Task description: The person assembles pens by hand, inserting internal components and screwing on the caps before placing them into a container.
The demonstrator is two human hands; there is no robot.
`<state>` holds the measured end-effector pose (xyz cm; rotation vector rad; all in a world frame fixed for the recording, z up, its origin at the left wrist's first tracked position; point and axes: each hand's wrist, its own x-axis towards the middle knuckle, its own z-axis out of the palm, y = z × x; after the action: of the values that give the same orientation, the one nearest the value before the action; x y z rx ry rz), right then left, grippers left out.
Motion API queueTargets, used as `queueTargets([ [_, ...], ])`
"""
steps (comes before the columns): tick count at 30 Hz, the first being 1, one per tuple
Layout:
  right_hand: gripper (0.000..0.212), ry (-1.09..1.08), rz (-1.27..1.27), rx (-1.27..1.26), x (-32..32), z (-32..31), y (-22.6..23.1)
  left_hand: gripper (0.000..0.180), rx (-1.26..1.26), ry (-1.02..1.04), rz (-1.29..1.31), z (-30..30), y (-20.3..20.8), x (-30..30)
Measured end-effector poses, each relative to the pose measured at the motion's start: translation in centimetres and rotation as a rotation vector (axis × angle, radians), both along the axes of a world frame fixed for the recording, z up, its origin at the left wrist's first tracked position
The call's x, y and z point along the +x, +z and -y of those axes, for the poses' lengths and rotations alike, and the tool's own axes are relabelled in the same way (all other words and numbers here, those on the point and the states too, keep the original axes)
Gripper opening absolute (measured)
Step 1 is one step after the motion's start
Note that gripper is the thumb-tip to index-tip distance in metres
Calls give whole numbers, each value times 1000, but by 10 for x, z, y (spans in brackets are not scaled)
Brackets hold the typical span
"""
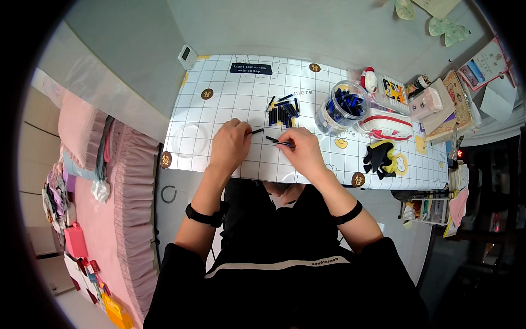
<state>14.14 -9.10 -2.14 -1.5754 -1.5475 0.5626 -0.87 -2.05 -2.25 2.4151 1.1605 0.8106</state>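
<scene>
My left hand is closed at the near side of the white gridded table, pinching a short dark ink cartridge that points right. Opposite it, my right hand grips another dark blue ink cartridge between thumb and fingers, its tip toward the left hand. The two tips are close but apart. Just beyond the hands lies a pile of similar cartridges, several in a rough row and a few loose above. A clear round jar full of dark blue cartridges stands right of the pile.
A clear round lid lies left of my left hand. Toward the right are a white and red pencil case, black and yellow scrunchie-like items, and notebooks. A small white digital clock sits at the far left corner.
</scene>
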Motion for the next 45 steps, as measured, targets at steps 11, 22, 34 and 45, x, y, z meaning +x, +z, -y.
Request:
queueTargets([
  [11,10,-41,265,126,-4,-4,2,11,173,-73,-89,3,-9,-1],
  [22,12,57,147,231,2,0,1,10,-18,-273,166,9,9,10],
  [34,12,-44,-260,216,-3,10,-11,6,-529,-365,654,11,-7,14],
  [45,12,10,-205,359,0,10,-10,12,-915,-338,694,14,1,15],
])
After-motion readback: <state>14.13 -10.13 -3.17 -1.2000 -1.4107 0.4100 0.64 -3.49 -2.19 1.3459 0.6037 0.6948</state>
